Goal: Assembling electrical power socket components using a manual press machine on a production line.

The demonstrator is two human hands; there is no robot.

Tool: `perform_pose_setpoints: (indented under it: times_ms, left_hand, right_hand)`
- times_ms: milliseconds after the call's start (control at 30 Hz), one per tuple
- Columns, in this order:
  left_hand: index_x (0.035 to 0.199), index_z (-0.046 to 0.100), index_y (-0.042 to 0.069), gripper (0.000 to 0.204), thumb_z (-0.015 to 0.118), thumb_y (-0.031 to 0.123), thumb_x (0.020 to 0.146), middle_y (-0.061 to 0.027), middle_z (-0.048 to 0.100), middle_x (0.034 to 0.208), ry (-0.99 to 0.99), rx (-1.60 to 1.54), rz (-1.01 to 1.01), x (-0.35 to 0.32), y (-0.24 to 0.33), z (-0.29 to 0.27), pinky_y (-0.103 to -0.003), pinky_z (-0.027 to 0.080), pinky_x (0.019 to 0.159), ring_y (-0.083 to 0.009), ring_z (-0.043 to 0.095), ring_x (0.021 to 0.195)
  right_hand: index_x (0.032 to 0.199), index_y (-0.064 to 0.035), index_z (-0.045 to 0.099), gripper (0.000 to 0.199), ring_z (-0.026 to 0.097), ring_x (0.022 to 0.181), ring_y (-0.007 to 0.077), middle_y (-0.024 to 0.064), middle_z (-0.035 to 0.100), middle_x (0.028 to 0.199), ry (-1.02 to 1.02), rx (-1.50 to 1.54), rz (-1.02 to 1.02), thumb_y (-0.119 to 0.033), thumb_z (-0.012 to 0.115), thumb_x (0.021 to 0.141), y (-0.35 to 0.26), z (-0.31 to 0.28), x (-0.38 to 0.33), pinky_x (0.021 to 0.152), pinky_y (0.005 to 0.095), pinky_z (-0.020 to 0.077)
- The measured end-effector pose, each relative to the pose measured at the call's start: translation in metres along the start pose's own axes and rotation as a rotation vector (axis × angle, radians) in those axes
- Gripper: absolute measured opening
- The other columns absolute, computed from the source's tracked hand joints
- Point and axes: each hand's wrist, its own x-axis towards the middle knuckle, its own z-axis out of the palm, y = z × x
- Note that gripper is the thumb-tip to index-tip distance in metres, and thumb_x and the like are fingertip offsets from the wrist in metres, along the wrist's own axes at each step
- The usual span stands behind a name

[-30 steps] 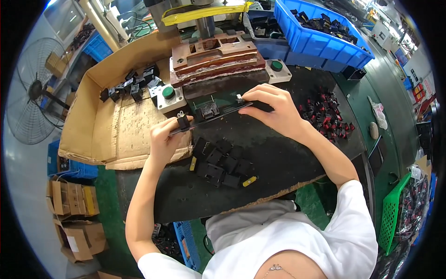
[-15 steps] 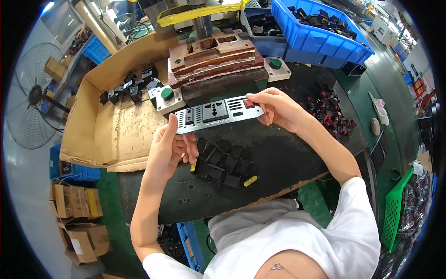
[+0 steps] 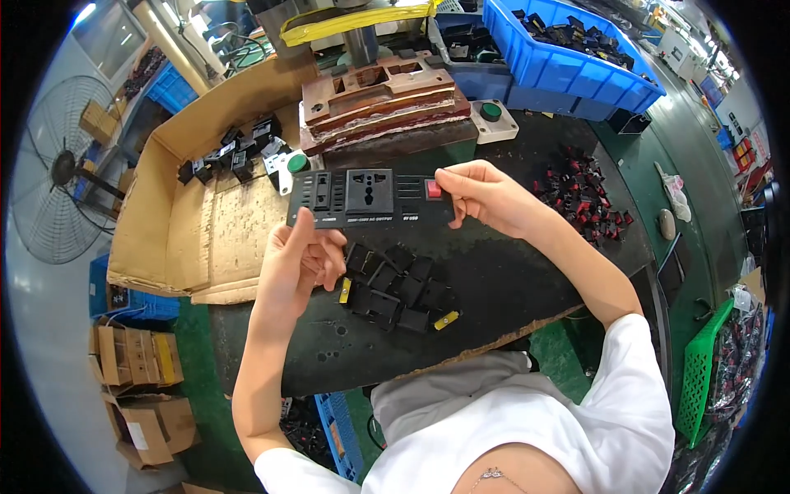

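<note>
A dark rectangular socket panel (image 3: 403,212) is held up between my two hands, its face turned toward me. It carries a square outlet in the middle, a narrower socket at the left, vent slots, and a red rocker switch (image 3: 434,189) near its right end. My left hand (image 3: 303,253) pinches the lower left corner, thumb on the front. My right hand (image 3: 485,196) grips the right end beside the switch, thumb in front and fingers behind. Below the panel, several black plastic socket parts (image 3: 395,288) lie in a pile on the dark table.
A press with a brown layered fixture (image 3: 383,103) stands behind the panel, flanked by green push buttons (image 3: 490,111). At left, an open cardboard box (image 3: 177,230) holds black parts. Red-and-black switches (image 3: 580,198) lie at right. A blue bin (image 3: 568,70) of parts sits far right.
The panel has tilted so its face now looks dark and more upright instead of silvery. Both hands keep their grip, and its left end rose slightly.
</note>
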Motion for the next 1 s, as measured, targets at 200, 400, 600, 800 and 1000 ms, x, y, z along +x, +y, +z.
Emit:
perform_pose_setpoints:
  times_ms: [200,400,600,800,1000]
  left_hand:
    - [0.078,0.061,-0.002,0.031,0.050,0.024,0.091,-0.0101,0.058,0.054,-0.012,0.219,-0.145,-0.004,-0.005,0.035,-0.022,0.035,0.035,-0.0125,0.048,0.037]
    - [0.079,0.061,0.000,0.026,0.054,0.023,0.089,-0.0067,0.054,0.050,0.059,0.088,-0.053,-0.004,-0.020,0.040,-0.020,0.029,0.033,-0.0107,0.042,0.035]
    - [0.079,0.062,0.002,0.024,0.057,0.023,0.087,-0.0037,0.052,0.048,0.098,0.090,-0.024,-0.007,-0.016,0.044,-0.018,0.022,0.033,-0.0067,0.038,0.034]
    - [0.077,0.062,0.003,0.024,0.058,0.024,0.087,-0.0022,0.050,0.047,0.142,0.091,0.041,-0.006,-0.019,0.044,-0.018,0.022,0.032,-0.0064,0.038,0.034]
    - [0.074,0.060,0.004,0.023,0.059,0.024,0.086,-0.0023,0.050,0.047,0.114,0.120,0.019,-0.008,-0.016,0.044,-0.018,0.021,0.032,-0.0066,0.038,0.034]
  right_hand:
    - [0.075,-0.0039,0.056,0.032,0.053,0.063,0.0054,-0.0018,0.055,0.068,-0.206,-0.312,-0.277,-0.029,0.046,0.094,0.009,0.007,-0.003,0.059,0.0222,0.0435]
    - [0.069,-0.0049,0.049,0.038,0.055,0.062,0.0060,-0.0025,0.050,0.061,-0.179,-0.374,-0.309,-0.034,0.046,0.093,0.013,0.009,-0.002,0.055,0.0216,0.0371]
    - [0.069,-0.0046,0.050,0.040,0.056,0.064,0.0074,-0.0005,0.053,0.063,-0.176,-0.379,-0.314,-0.035,0.044,0.094,0.012,0.011,-0.002,0.057,0.0223,0.0394]
    - [0.078,-0.0004,0.056,0.049,0.056,0.069,0.0129,0.0041,0.057,0.072,-0.225,-0.330,-0.290,-0.037,0.029,0.097,0.012,0.006,-0.002,0.066,0.0258,0.0437]
    - [0.076,-0.0005,0.055,0.052,0.057,0.070,0.0141,0.0054,0.057,0.075,-0.246,-0.320,-0.287,-0.038,0.025,0.098,0.012,0.007,-0.002,0.066,0.0261,0.0436]
